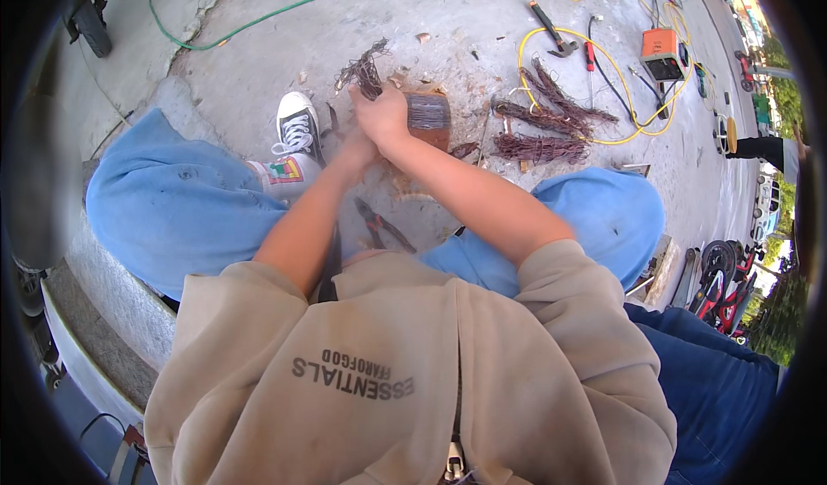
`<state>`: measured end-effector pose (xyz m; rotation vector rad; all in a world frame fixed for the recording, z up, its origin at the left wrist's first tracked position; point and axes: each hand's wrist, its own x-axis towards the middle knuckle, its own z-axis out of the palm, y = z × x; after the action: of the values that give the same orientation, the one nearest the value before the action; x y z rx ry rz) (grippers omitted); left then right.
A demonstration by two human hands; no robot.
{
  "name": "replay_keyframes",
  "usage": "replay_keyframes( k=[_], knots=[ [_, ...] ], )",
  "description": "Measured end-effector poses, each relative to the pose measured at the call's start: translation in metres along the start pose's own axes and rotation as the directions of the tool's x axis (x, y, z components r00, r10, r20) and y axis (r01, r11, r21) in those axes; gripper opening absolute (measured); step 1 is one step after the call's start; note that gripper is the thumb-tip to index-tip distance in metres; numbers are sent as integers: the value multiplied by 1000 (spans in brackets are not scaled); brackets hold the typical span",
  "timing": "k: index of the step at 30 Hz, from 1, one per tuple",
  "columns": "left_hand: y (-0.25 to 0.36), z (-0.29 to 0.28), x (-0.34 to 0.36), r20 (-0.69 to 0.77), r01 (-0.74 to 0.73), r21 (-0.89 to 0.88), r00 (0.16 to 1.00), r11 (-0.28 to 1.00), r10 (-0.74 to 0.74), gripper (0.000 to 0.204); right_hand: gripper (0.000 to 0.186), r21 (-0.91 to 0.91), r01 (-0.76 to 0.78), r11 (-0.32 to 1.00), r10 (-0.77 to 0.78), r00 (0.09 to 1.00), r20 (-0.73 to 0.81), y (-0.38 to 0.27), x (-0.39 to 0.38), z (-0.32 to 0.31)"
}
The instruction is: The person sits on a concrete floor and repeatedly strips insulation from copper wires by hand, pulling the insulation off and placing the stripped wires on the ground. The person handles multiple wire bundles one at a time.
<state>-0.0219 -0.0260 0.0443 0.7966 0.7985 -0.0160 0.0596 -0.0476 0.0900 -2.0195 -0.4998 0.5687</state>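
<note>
A tangled bundle of dark reddish-brown wire (362, 70) sticks out from the far side of my right hand (383, 116), whose fingers are closed around it. My left hand (351, 138) is tight against the right one, just to its left. It is partly covered and blurred, so its fingers cannot be made out. Right beside my right hand stands a small rust-brown block (428, 121) with a grey, finely lined top. Between my legs, nearer to me, a pair of pliers (379, 225) with dark and orange handles lies on the ground.
Several wire bundles (551, 115) lie to the right of the block. Beyond them are a claw hammer (556, 33), a red-handled screwdriver (590, 59), a looping yellow cable (616, 37) and an orange box (662, 52). A green hose (284, 20) crosses the concrete. Another person's dark-trousered leg (715, 390) is at right.
</note>
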Motion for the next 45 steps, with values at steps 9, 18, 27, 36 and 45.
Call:
replay_keyframes(
  k=[9, 18, 27, 36, 45],
  knots=[
    [-44, -15, 43, -129, -231, 92, 962, 969, 242, 20, 34, 135, -118, 984, 131, 987, -94, -7, 8, 22],
    [-55, -22, 55, -255, -167, 169, 944, 971, 207, 21, 43, 26, -71, 997, 72, 997, -21, -16, -10, 31],
    [-63, -41, 68, -458, 3, 178, 885, 984, 80, 21, 32, 109, -96, 989, 94, 995, 21, 26, -9, 38],
    [-43, -96, 33, -657, -13, -24, 754, 1000, -6, 17, 37, 613, -81, 786, -142, 941, 306, -62, -39, 64],
    [5, -41, -18, -521, -172, -175, 852, 969, 57, 24, 44, 745, 157, 648, -429, 884, 187, -149, -32, -53]
  ],
)
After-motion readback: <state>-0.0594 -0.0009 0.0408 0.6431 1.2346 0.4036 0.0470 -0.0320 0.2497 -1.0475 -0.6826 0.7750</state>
